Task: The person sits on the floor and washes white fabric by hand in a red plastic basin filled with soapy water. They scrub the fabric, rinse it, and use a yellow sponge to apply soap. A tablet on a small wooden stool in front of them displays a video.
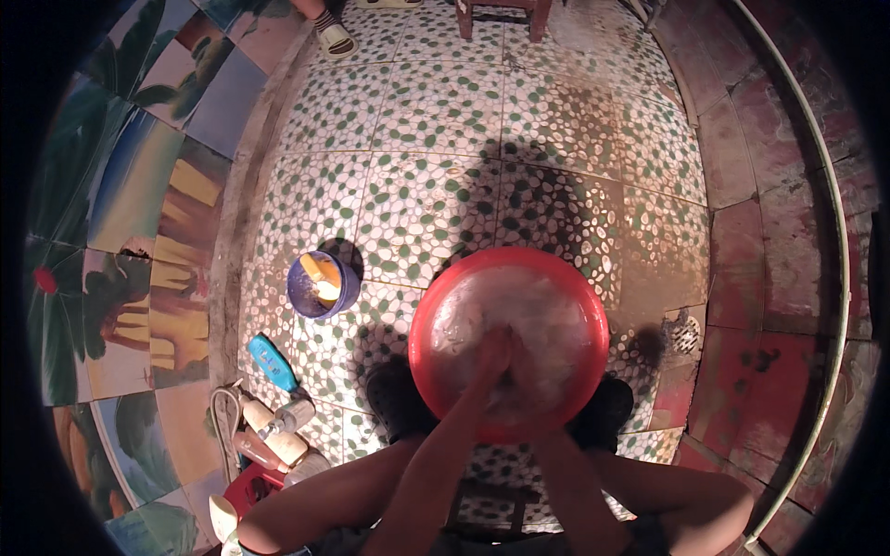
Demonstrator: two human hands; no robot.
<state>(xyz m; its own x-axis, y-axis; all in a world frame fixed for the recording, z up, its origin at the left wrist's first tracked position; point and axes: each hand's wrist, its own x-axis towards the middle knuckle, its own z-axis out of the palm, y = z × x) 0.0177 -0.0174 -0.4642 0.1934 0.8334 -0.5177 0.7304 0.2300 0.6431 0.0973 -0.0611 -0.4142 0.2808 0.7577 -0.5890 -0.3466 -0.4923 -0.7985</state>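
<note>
A round red plastic basin [596,306] stands on the floor between my feet, holding cloudy, whitish liquid [514,292]. Both arms reach down into it. My left hand [495,353] is near the middle of the basin, close against my right hand [523,375], which looks partly sunk in the liquid. The fingers are dim and blurred, so whether anything lies between them cannot be made out. Dark clogs on my feet [398,403] flank the basin.
Left of the basin stand a blue pail [295,300] with yellow items inside and a teal bottle [272,363]. Several toiletry bottles [259,417] lie by my left knee. A floor drain [684,333] sits right. Beyond are a wooden stool [504,5] and another person's slippered foot [337,40].
</note>
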